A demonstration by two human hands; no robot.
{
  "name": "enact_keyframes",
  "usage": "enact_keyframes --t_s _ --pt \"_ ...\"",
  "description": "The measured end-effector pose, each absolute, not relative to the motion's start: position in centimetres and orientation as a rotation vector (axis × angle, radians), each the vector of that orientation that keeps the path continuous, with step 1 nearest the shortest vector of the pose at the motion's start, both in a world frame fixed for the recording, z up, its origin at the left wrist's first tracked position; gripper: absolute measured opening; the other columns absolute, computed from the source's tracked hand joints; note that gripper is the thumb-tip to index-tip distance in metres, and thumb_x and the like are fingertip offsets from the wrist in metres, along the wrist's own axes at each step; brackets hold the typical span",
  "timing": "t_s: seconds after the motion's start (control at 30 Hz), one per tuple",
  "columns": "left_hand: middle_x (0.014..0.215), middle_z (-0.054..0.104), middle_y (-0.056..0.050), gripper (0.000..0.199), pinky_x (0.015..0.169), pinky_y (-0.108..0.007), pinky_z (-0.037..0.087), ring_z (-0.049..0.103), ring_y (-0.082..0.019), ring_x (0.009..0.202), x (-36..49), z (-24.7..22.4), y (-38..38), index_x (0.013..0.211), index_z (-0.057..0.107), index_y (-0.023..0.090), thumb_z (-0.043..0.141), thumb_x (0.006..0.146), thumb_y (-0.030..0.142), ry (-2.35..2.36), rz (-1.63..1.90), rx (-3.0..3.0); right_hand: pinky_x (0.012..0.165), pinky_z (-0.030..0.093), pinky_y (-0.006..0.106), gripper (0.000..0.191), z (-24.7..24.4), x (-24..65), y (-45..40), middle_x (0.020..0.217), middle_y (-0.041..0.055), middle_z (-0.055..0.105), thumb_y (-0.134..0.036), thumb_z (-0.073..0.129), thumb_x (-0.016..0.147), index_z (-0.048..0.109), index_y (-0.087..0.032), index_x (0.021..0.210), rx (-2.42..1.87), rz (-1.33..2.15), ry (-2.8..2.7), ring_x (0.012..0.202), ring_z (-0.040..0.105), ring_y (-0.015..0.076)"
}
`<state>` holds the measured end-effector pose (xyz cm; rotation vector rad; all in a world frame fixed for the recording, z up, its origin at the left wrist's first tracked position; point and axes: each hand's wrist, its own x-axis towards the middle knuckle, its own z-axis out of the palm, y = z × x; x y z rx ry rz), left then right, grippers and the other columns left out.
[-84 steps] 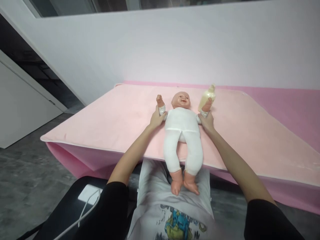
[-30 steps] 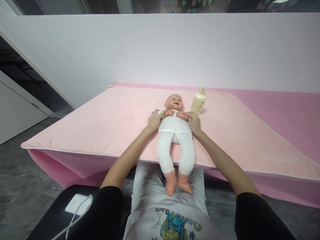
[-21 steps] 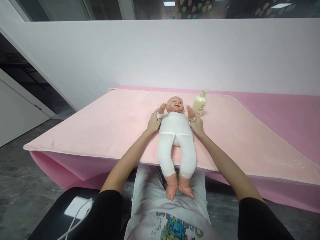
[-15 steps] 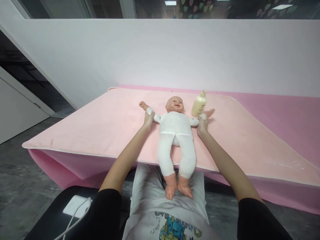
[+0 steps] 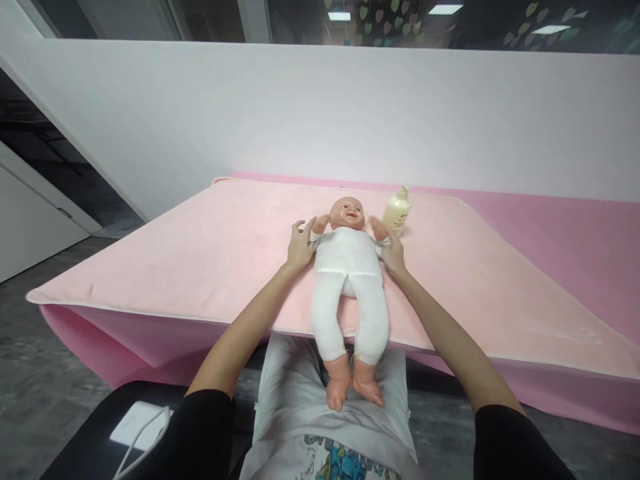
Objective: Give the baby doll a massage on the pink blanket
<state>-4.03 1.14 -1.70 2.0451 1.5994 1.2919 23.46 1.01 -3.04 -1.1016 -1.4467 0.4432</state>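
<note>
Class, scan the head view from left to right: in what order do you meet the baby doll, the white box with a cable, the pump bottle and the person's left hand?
White box with a cable → left hand → baby doll → pump bottle.

Since half a second ago, has brought in the arms (image 5: pixel 321 225) of the doll (image 5: pixel 347 252) from a wide spread toward 10 and 2 o'clock to a bend near 8 and 4 o'clock of the head (image 5: pixel 347 212). A second ago, had them folded inward toward 3 and 9. Has moved the left hand (image 5: pixel 301 249) toward 3 o'clock, from a closed hold to a partly spread one. Has shifted the right hand (image 5: pixel 393 253) toward 9 o'clock, to 6 o'clock of the bottle (image 5: pixel 397 215). Compared with 2.8 seconds ago, shows light panels (image 5: pixel 445 9) at 12 o'clock.
</note>
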Motion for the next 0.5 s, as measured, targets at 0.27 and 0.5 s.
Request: enact_keyframes --t_s 0.27,0.5 --pt "0.138 0.047 -0.011 0.066 0.101 -0.043 0.04 0.046 -0.027 0.123 -2.4 -0.6 0.1 0.143 0.042 0.029 0.036 0.082 0.005 1.624 1.026 2.457 0.097 0.044 0.043 0.043 -1.2 22.7 -0.5 0.108 0.0076 0.066 -0.015 0.043 0.075 0.068 -0.021 0.109 -1.118 0.354 -1.735 0.103 0.057 0.0235" --pt "0.127 0.053 -0.012 0.065 0.097 -0.042 0.044 0.051 -0.027 0.116 -3.3 -0.6 0.2 0.144 0.038 0.025 0.041 0.081 0.011 1.575 1.074 2.315 0.096 0.044 0.045 0.042 -1.0 22.5 -1.1 0.114 0.0077 0.064 -0.02 0.053 0.074 0.062 -0.021 0.115 -1.174 0.376 -1.701 0.105 0.056 0.0256"
